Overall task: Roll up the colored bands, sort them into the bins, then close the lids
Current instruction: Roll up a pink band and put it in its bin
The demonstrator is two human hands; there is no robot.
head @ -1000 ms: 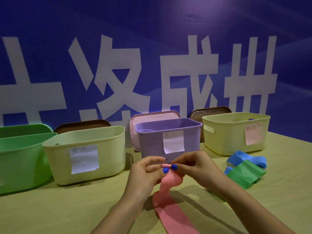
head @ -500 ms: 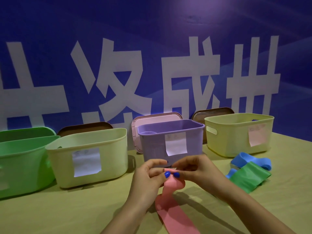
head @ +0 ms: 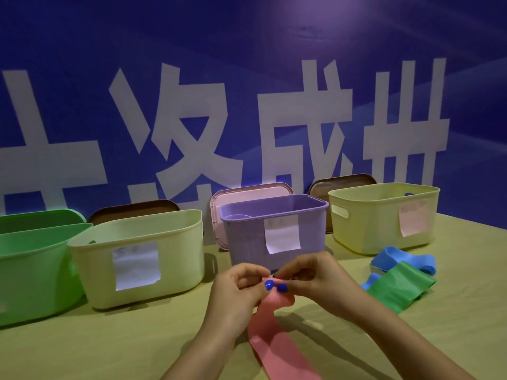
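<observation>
Two hands meet above the middle of the tabletop (head: pixel 82 349), pinching the upper end of a pink band (head: pixel 277 344) between thumbs and fingertips: the left hand (head: pixel 236 292) grips it from one side, the right hand (head: pixel 315 278) from the other, thumbs tipped with blue nail polish nearly touching. The rest of the pink band trails down toward the near edge. Along the far edge stand four open bins: a green bin (head: pixel 30 270) at the left, a pale yellow bin (head: pixel 142 259) beside it, a purple bin (head: pixel 274 229) just behind the hands, and a yellow bin (head: pixel 381 215) toward the right. Lids lean upright behind them against a blue wall with large white characters. A green band (head: pixel 397 286) and a blue band (head: pixel 397 259) lie near the right edge, touching.
</observation>
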